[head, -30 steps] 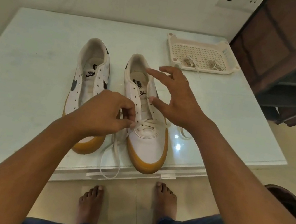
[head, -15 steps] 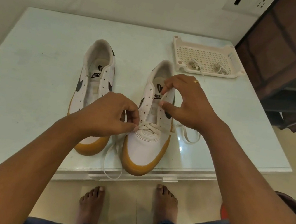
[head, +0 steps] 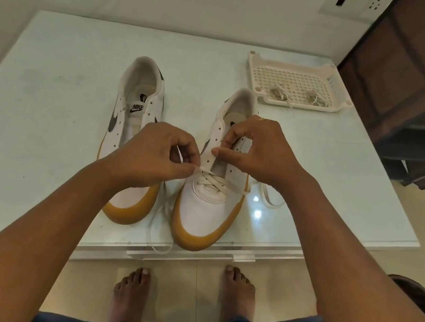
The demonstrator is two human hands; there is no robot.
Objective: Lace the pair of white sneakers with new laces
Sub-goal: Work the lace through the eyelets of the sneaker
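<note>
Closest in, two bare feet [head: 130, 295] stood on the floor [head: 200, 284], below both hands. Just past them was the edge of the pale bench [head: 33, 104]. A loose end of the white lace [head: 160, 222] hung down over that edge, under the left hand's fingers. The laced sneaker [head: 206, 210] sat on the bench with its brown toe pointing back at the person, and the lace crossed over its lowest holes. The left hand [head: 151, 151] had its fingers [head: 190, 168] pinched tight on the lace, right at the crossing. The right hand [head: 257, 151] was just beside it, and its curled fingers [head: 225, 142] pinched the side flap of the laced sneaker by the holes. The other sneaker [head: 143, 72] stood left of the fingers, partly hidden by the left hand, with no lace in it. Far beyond the right hand's fingers, a cream tray [head: 250, 55] sat on the bench with two small bundles of laces [head: 280, 93] inside.
</note>
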